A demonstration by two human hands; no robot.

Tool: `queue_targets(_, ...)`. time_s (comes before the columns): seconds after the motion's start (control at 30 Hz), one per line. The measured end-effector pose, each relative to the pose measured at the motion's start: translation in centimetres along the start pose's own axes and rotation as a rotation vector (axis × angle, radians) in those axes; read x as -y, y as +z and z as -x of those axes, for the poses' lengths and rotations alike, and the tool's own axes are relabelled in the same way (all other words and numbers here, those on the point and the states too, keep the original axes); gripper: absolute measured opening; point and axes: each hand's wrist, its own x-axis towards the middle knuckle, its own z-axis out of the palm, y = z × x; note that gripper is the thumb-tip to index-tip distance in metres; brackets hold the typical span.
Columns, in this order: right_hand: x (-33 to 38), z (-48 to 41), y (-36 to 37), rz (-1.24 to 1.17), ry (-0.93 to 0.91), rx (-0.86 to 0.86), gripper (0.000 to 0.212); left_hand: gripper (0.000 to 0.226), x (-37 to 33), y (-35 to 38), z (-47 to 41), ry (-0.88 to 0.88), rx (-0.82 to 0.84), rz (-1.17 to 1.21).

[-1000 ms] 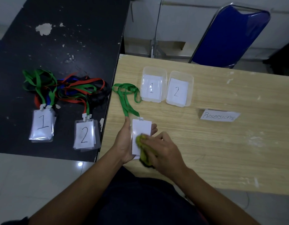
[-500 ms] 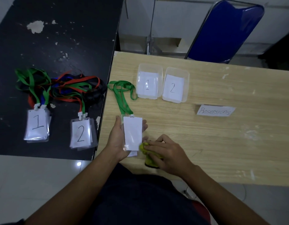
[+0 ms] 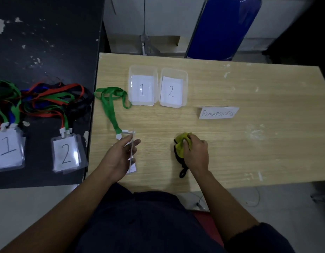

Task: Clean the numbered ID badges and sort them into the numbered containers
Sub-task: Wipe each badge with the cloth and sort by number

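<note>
Head view: my left hand (image 3: pixel 119 157) pinches a clear plastic ID badge (image 3: pixel 131 154) between thumb and fingers near the front of the pale wooden worktop (image 3: pixel 249 152). The badge is turned edge-on to me, so I cannot read its number. Its green lanyard (image 3: pixel 109 105) trails away across the wood and loops just beside the clear plastic container marked 1 (image 3: pixel 143 67). The clear plastic container marked 2 (image 3: pixel 174 70) stands right next to it, on its right.

My two hands are apart. My right hand (image 3: pixel 196 154) lies on the worktop with its fingers curled over a bunched yellow cleaning cloth (image 3: pixel 182 144), which has a black part sticking out toward me.

A white paper sign (image 3: pixel 218 112) with handwriting lies to the right of the containers. On the black worktop (image 3: pixel 48 52) to my left lie a stack of badges marked 1 (image 3: pixel 7 148) and a stack of badges marked 2 (image 3: pixel 65 154), their green, red and blue lanyards tangled behind them. A blue chair (image 3: pixel 223 28) stands at the far side.
</note>
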Motion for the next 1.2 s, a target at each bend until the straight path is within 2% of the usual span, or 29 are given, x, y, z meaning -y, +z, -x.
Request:
queue_targets(0.1,-1.0,0.0,0.3,0.041,-0.011,0.013,0.036,0.011,0.5,0.1,-0.2,0.062,-0.059,-0.061)
queue_targets(0.23,-1.7,0.5,0.5,0.221,0.069,0.118,0.048,0.034,0.8,-0.1,-0.5,0.098,-0.091,-0.093)
queue_targets(0.33,0.2,1.0,0.0,0.340,0.078,0.048,0.054,0.036,0.8,-0.1,-0.6,0.127,-0.142,-0.065)
queue_targets(0.4,2.8,1.8,-0.5,0.211,-0.020,-0.002,0.052,0.035,0.7,-0.1,-0.6,0.160,-0.165,-0.036)
queue_targets(0.43,4.1,2.3,-0.7,0.027,-0.049,0.049,0.051,0.035,0.7,-0.1,-0.5,0.175,-0.175,-0.024)
queue_targets(0.5,7.4,3.6,-1.3,-0.425,0.025,0.252,0.048,0.033,0.5,-0.2,-0.4,0.202,-0.187,-0.003)
queue_targets(0.53,8.8,4.2,-1.3,-0.565,0.053,0.342,0.041,0.032,0.4,-0.3,-0.4,0.211,-0.191,0.002)
queue_targets(0.57,9.8,4.7,-1.1,-0.606,0.042,0.382,0.029,0.033,0.2,-0.4,-0.3,0.216,-0.198,0.002)
queue_targets(0.63,11.4,5.2,-0.5,-0.634,0.013,0.406,0.015,0.035,-0.3,-0.6,-0.1,0.226,-0.206,0.002)
queue_targets(0.77,13.4,5.2,0.4,-0.729,0.101,0.449,0.020,0.027,-1.6,-1.8,0.6,0.248,-0.163,-0.021)
queue_targets(0.83,14.0,5.0,0.7,-0.735,0.106,0.485,0.021,0.026,-2.9,-3.2,0.9,0.239,-0.069,-0.080)
queue_targets(1.0,15.1,4.9,1.0,-0.698,0.080,0.585,0.022,0.043,-7.7,-6.5,1.2,0.127,0.188,-0.231)
queue_targets(1.1,16.0,5.2,1.4,-0.655,0.028,0.665,0.023,0.044,-10.3,-7.6,0.9,0.155,0.214,-0.172)
queue_targets(1.2,17.0,5.8,2.2,-0.639,0.018,0.729,0.022,0.039,-12.8,-8.1,1.1,0.175,0.171,-0.080)
